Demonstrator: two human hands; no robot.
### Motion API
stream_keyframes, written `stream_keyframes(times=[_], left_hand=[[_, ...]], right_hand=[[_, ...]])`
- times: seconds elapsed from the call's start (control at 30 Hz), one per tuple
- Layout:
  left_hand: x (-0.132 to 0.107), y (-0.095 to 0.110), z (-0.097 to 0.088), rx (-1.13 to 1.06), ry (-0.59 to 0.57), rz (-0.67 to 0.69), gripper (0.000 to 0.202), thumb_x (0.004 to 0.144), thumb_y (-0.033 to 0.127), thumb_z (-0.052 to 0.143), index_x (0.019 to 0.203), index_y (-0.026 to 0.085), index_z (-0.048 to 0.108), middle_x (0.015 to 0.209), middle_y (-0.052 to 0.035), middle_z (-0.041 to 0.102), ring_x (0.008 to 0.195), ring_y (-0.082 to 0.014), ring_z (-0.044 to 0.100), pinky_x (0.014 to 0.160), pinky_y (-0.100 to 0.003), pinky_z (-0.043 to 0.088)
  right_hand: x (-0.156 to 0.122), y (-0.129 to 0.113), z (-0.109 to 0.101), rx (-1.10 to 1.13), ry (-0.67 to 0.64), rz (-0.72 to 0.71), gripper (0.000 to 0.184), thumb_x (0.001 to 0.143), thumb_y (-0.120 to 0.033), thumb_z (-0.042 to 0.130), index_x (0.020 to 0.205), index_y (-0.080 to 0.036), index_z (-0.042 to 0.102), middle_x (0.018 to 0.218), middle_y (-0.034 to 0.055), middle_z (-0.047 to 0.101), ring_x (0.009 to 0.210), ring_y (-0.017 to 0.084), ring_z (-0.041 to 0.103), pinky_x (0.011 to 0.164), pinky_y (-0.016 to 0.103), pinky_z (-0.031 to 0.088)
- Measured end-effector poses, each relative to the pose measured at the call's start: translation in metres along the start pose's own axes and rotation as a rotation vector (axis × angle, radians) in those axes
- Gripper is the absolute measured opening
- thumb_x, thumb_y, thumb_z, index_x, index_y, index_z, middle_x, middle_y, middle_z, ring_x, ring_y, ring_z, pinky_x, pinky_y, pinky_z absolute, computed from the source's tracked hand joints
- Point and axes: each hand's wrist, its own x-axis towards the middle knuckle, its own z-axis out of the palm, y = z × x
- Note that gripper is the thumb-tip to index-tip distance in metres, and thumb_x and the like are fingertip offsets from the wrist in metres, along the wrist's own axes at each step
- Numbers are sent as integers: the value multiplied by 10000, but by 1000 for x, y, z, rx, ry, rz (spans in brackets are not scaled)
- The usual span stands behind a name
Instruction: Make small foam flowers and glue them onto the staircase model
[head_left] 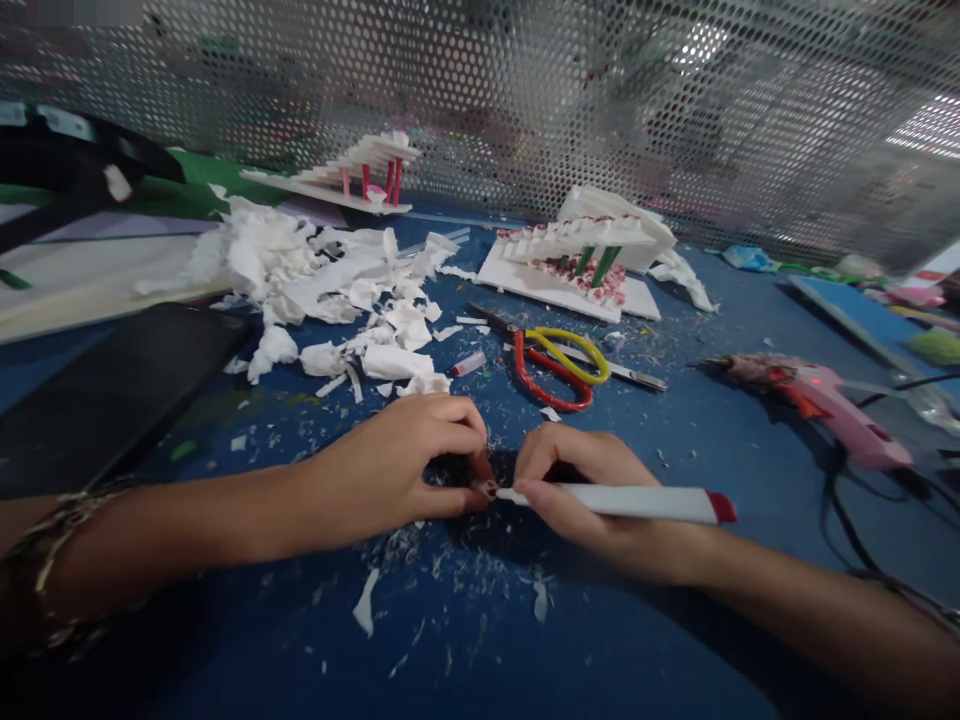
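Observation:
My left hand (435, 450) pinches a tiny white and dark red piece (490, 489) between thumb and fingertips, low over the blue table. My right hand (592, 490) grips a white marker (637, 501) with a red end, its tip pointing left and meeting the small piece. Just beyond my hands lie scissors (561, 365) with one yellow and one red handle, over a metal blade-like tool (637, 377). A short pink-tipped marker cap or tube (469, 363) rests to their left. What the small piece is made of cannot be made out.
Torn white paper (322, 280) is heaped at back left, near a dark phone-like slab (112, 385). Two white stair models (360, 180) stand behind, the right one (577, 260) with red specks. A pink glue gun (832, 405) with a cable lies right. Perforated metal (480, 90) walls the back.

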Motion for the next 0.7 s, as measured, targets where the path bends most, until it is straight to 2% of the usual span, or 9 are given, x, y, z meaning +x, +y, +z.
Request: stream_keyframes(times=[0.7], left_hand=[[1,-2,1,-13,1,15,65,725,232,562,711,181,599,823,7,535,755,-118,510,681,-227,362]], right_hand=[[1,0,1,11,43,11,128,748,-222,467,635,-168,438,577,-31,479,505,61,424,469,187,343]])
